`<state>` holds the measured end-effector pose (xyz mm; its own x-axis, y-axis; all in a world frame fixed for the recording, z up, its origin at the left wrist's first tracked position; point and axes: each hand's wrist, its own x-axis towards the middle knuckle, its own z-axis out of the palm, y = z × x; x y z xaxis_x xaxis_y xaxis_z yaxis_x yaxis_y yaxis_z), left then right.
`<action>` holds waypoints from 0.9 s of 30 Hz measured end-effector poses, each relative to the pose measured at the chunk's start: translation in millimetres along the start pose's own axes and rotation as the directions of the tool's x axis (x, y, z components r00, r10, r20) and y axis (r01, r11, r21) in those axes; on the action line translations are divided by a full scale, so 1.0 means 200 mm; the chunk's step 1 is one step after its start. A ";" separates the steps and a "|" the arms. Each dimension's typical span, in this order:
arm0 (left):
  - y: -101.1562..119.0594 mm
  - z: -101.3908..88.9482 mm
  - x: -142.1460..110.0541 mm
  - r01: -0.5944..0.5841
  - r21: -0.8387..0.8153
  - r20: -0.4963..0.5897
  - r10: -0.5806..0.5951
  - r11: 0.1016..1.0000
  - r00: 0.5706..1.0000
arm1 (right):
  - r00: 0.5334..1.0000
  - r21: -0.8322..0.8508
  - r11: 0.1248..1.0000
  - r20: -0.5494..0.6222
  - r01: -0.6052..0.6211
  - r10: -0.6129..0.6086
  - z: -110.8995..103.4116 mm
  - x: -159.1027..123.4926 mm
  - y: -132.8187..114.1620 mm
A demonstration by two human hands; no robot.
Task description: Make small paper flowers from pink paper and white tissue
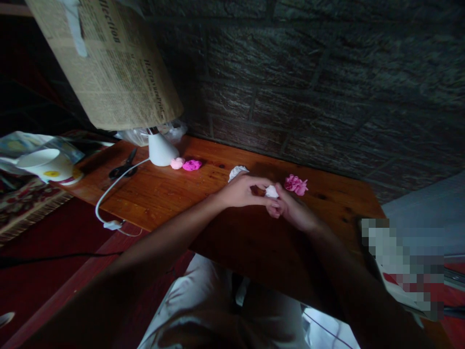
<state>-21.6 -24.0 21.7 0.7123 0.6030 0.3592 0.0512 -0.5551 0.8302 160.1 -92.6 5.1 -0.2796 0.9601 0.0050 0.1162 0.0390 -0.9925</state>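
Note:
Both of my hands meet above the wooden table, around a small whitish lump (271,191) that looks like soft modelling clay. My left hand (241,190) reaches in from the left, thumb and fingers curved and their tips at the lump. Thumb and fingers of my right hand (295,208) are closed on its other side. Just behind my left hand lies a white ruffled piece (238,171), partly hidden by it. A pink flower-like piece with ruffled petals (296,184) rests beyond my right hand. Pale pink lump (178,163) and magenta lump (192,165) touch each other by the lamp base.
A lamp with a newsprint shade (119,68) and white base (162,149) stands at the back left, its white cord (100,201) hanging over the edge. Black-handled scissors (123,168) and a paper cup (49,165) are further left. A dark brick wall (290,82) borders the table (214,150).

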 end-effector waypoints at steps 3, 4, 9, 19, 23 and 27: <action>0.00 0.00 0.00 -0.007 0.018 -0.020 0.007 1.000 1.000 | 0.993 0.147 0.986 0.100 -0.080 0.065 0.00 0.01 0.00; 0.00 0.00 0.00 -0.011 0.023 -0.017 0.011 1.000 1.000 | 0.992 0.155 0.984 0.103 -0.086 0.071 0.00 0.01 0.00; 0.00 0.02 0.00 -0.013 0.085 -0.012 0.014 0.996 1.000 | 0.995 0.035 0.995 0.038 -0.096 0.095 0.00 0.01 0.02; -0.01 0.04 -0.01 -0.012 -0.017 0.065 0.013 1.000 0.998 | 0.999 -0.108 0.994 -0.046 0.004 -0.009 0.05 -0.01 -0.05; -0.02 0.05 -0.02 -0.001 0.017 0.067 0.000 1.000 0.998 | 0.988 -0.155 0.987 -0.148 0.030 -0.053 0.07 -0.01 -0.07; -0.04 0.04 -0.01 0.010 0.004 0.080 -0.010 1.000 0.997 | 0.987 -0.147 0.989 -0.153 0.028 -0.051 0.06 -0.02 -0.06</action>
<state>-17.9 -26.4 10.3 0.7655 0.5609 0.3153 0.0610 -0.5511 0.8322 147.9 -99.4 15.4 -0.1357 0.9880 0.0742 0.2470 0.1063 -0.9632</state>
